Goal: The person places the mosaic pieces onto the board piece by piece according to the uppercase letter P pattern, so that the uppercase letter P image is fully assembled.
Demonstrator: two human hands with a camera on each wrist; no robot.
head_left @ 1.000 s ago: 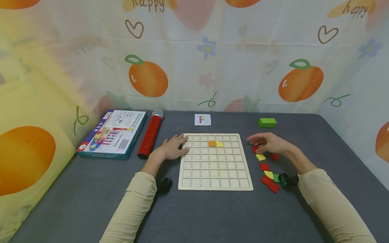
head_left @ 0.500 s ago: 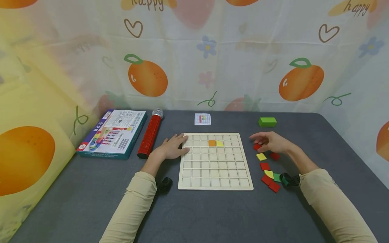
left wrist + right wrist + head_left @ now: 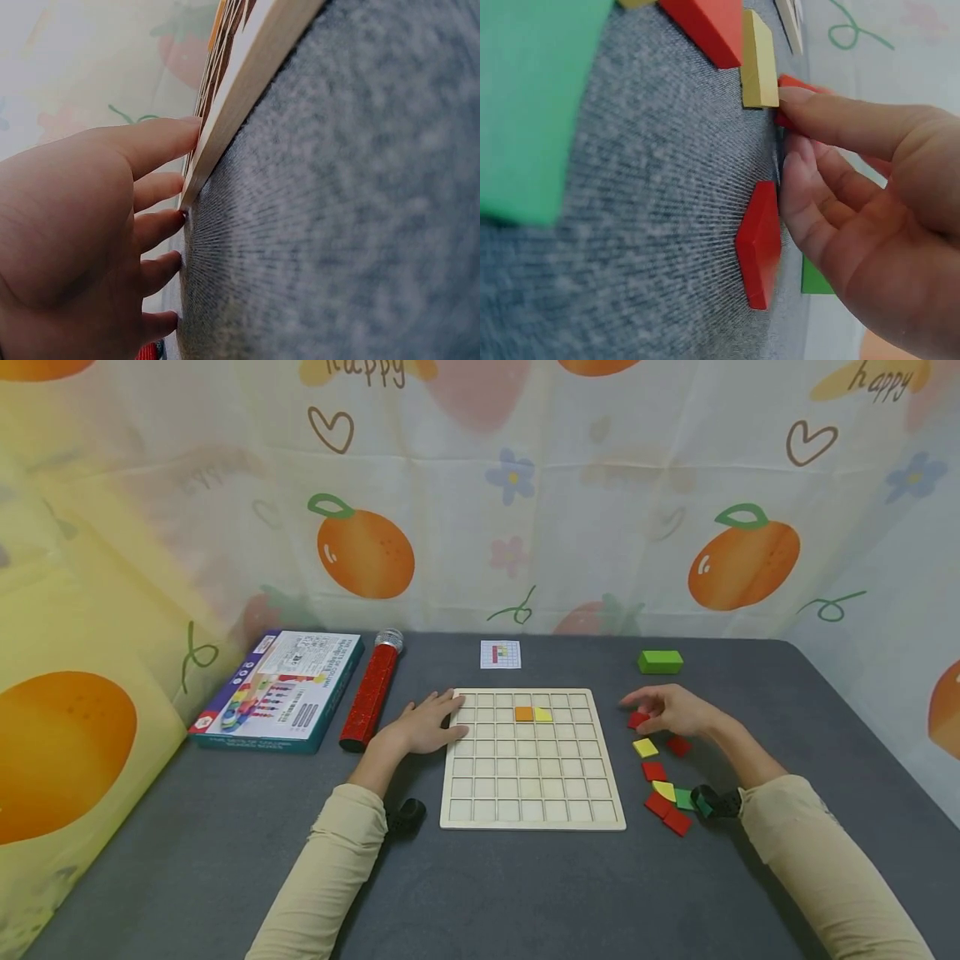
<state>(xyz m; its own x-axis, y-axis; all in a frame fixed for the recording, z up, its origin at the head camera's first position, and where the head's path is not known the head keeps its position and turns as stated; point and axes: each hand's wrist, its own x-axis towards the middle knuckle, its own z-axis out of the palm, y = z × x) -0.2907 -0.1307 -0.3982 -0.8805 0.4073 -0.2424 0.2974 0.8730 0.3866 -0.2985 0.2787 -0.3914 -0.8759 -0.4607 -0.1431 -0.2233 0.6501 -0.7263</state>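
Grey tabletop (image 3: 360,225), wrist-only board edge (image 3: 247,67)

From my remote seat, the only real movement is in the right hand (image 3: 675,710) — over the last second it has drifted a little to the right and toward the far edge of the table. The red tile (image 3: 637,719) at its fingertips was mostly covered a second ago; now more of it shows, and the thumb and forefinger are closing on it in the right wrist view. The yellow tile (image 3: 645,747) — earlier tucked just under the palm — now lies clear of the hand.
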